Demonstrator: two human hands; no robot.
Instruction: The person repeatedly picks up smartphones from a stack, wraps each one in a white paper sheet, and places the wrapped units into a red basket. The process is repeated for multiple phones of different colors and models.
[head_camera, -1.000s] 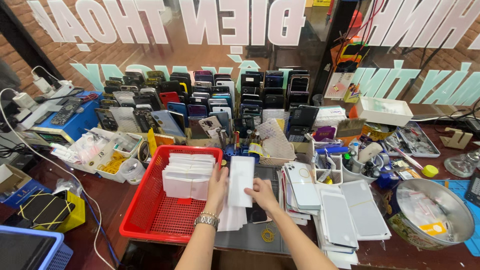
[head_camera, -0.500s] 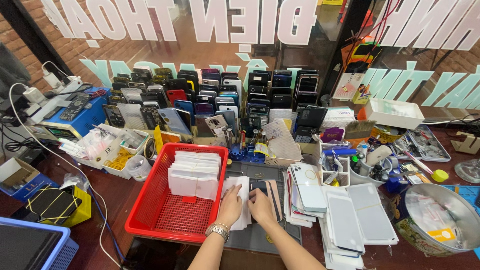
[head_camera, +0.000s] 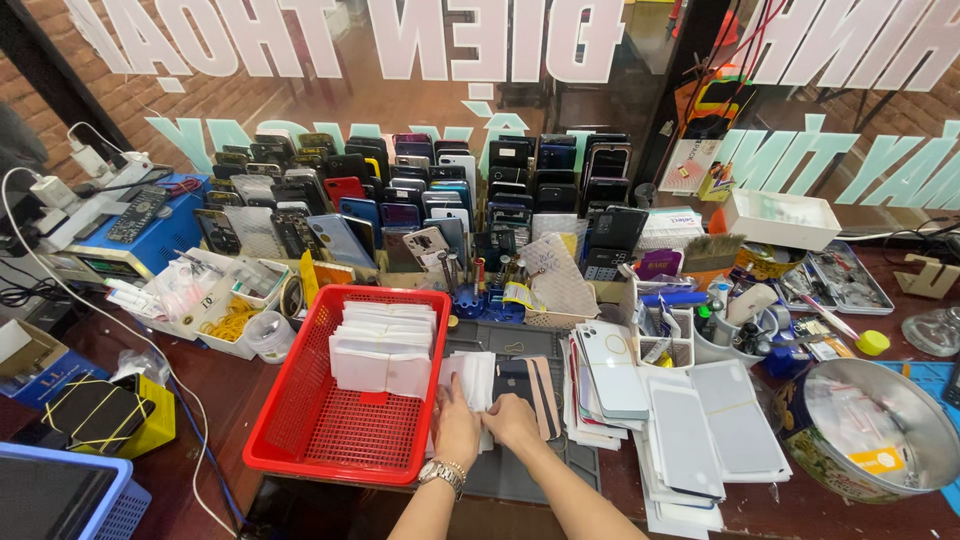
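Fingers of my left hand (head_camera: 457, 428) lie flat and together on the white packets (head_camera: 470, 380), long axis pointing away, while my right hand (head_camera: 512, 420) rests just beside, fingers curled.

Both forearms are cut off by the bottom edge, and the left hand (head_camera: 457, 430) hides part of the white packets (head_camera: 472, 385).

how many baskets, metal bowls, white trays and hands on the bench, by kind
red basket: 1
metal bowl: 1
white tray: 1
hands: 2, left hand and right hand, both on the grey mat beside the basket
total: 5
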